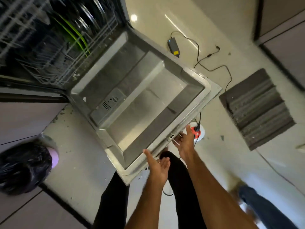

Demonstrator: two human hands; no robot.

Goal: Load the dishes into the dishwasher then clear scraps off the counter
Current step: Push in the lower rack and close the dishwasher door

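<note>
The dishwasher door (142,100) hangs open, its steel inner face up. Behind it at the top left, the lower rack (54,52) holds dark plates (89,17) and a green plate (77,38). My left hand (158,166) is at the door's front edge, palm up with fingers straight, thumb against the rim. My right hand (184,141) reaches under the same edge further right, fingers straight beneath the door's lip. Neither hand holds a dish.
A bin with a black bag (23,167) stands at the left by the cabinets. On the tiled floor lie a power adapter (173,45) with its cable, a grey mat (257,109) and a red-and-white plug reel (197,131). Another person's leg (264,209) is at the bottom right.
</note>
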